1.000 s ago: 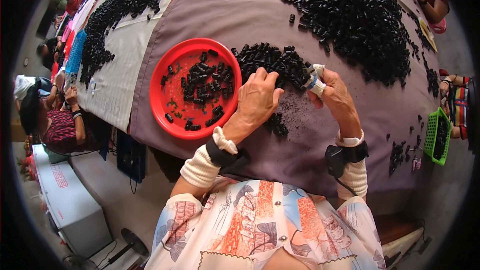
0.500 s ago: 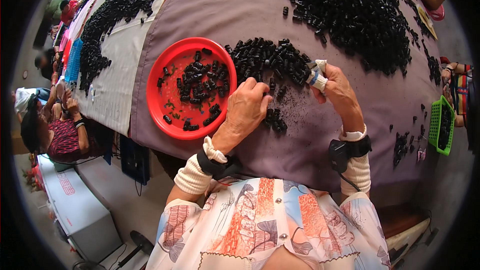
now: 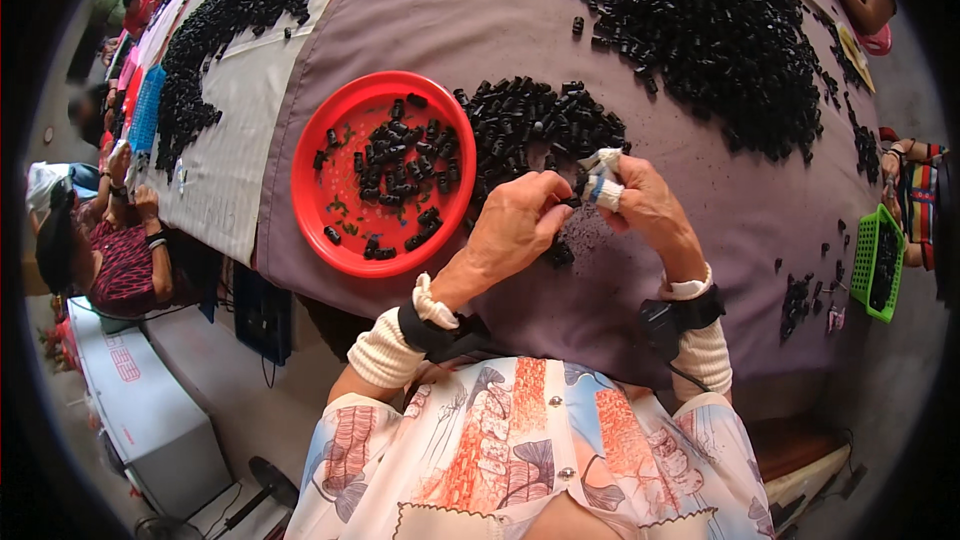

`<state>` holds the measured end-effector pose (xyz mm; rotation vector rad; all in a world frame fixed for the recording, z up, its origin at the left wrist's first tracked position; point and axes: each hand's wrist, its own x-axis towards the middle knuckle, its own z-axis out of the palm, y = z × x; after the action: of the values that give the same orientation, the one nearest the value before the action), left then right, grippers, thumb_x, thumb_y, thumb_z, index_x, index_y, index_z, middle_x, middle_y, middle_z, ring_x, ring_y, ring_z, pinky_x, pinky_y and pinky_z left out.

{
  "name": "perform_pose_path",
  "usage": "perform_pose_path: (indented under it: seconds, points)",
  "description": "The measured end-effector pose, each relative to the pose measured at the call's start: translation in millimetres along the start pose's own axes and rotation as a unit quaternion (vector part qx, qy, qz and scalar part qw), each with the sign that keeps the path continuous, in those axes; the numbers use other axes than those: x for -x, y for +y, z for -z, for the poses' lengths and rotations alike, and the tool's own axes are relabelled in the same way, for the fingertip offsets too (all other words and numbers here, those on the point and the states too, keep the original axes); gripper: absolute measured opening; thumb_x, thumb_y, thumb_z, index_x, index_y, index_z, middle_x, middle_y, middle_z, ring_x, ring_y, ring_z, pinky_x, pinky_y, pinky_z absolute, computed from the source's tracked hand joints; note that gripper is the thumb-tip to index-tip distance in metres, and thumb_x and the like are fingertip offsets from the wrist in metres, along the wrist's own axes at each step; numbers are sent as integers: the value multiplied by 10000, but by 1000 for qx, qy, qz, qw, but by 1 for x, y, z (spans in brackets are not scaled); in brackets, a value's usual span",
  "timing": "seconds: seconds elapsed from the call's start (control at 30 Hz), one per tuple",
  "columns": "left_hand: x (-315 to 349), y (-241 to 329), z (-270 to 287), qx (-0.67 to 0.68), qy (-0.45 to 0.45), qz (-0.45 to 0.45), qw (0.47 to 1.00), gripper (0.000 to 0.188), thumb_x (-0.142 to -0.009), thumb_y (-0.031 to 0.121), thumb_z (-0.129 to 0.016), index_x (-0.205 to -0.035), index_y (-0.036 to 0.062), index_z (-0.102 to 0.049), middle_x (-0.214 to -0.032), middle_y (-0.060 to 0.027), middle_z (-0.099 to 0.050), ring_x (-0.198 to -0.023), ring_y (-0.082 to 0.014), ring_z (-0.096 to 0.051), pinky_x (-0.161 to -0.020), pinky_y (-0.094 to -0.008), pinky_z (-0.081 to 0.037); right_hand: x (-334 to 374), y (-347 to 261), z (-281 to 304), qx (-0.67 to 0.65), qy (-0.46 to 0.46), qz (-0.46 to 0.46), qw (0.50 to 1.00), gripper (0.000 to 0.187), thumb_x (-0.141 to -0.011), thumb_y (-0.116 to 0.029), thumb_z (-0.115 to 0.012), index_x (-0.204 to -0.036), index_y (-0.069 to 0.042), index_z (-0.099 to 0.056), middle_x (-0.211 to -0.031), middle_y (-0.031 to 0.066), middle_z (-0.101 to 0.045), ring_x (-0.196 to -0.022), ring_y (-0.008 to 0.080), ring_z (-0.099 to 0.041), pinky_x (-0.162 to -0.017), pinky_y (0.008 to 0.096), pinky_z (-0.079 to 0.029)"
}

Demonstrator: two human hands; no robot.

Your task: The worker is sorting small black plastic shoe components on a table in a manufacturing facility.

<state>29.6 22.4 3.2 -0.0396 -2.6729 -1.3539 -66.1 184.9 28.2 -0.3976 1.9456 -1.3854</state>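
Note:
My left hand (image 3: 515, 225) is closed, thumb and forefinger pinched on a small black cylindrical plastic piece (image 3: 573, 202). Right beside it is my right hand (image 3: 648, 208), its fingers curled in and meeting the same spot; white cloth wraps (image 3: 603, 180) cover some of its fingertips. Whatever lies between those fingers is hidden. Just beyond both hands spreads a heap of the same black pieces (image 3: 530, 120). To the left stands a round red plastic tray (image 3: 310, 215) with more black pieces and some green scraps inside.
A much larger pile of black pieces (image 3: 700, 40) covers the far right of the purple-grey cloth (image 3: 430, 0). Another long pile (image 3: 240, 20) lies on the pale cloth at left. A green basket (image 3: 872, 298) stands at the right edge. Other people (image 3: 130, 250) sit around the table.
My right hand has come away from the heap, toward me and leftward. My left hand has shifted right, so the two now meet, a black piece showing at the left fingertips.

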Motion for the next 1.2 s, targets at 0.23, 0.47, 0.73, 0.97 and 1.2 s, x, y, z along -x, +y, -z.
perform_pose_path:
  seconds: [0.23, 0.47, 0.73, 0.97, 1.2]
  points:
    - [7, 0, 20, 375, 13, 175, 910, 148, -822, 80, -638, -943, -1, -613, -830, -8, -621, -713, -41, -539, -618, -204, -452, -5, -13, -19, -4, -33, 31, 999, 114, -833, -153, -594, -840, -39, -593, -577, -13, -500, -452, 56, -430, -392, 228, -323]
    - [3, -5, 24, 541, 46, 226, 809, 220, -878, 118, -594, -1062, -1, -582, -855, -42, -628, -717, -98, -592, -666, -245, -504, -11, -19, -31, -102, -35, 47, 993, 137, -839, -175, -610, -797, -57, -555, -573, -25, -491, -456, 46, -423, -394, 211, -321]
    - [-3, -4, 41, 670, 78, 185, 715, 252, -913, 125, -531, -1131, -1, -544, -897, -73, -627, -734, -133, -610, -702, -307, -525, -19, -41, -30, -144, -14, 59, 988, 98, -839, -147, -569, -805, -60, -539, -576, -28, -477, -464, 42, -436, -405, 200, -341]
    - [-5, -4, 49, 718, 36, 162, 676, 269, -924, 155, -511, -1146, 6, -540, -891, -78, -636, -749, -137, -620, -703, -307, -529, -20, -48, -25, -30, -73, 91, 993, 103, -823, -138, -555, -845, -38, -544, -610, -10, -501, -475, 55, -466, -407, 210, -361]
    - [-7, 6, 50, 723, 28, 165, 670, 273, -933, 148, -495, -1153, -8, -536, -913, -73, -630, -830, -127, -607, -762, -304, -508, -18, -51, -29, -16, -94, 72, 993, 242, -756, -171, -696, -891, -36, -548, -628, -4, -523, -468, 63, -473, -399, 218, -365]
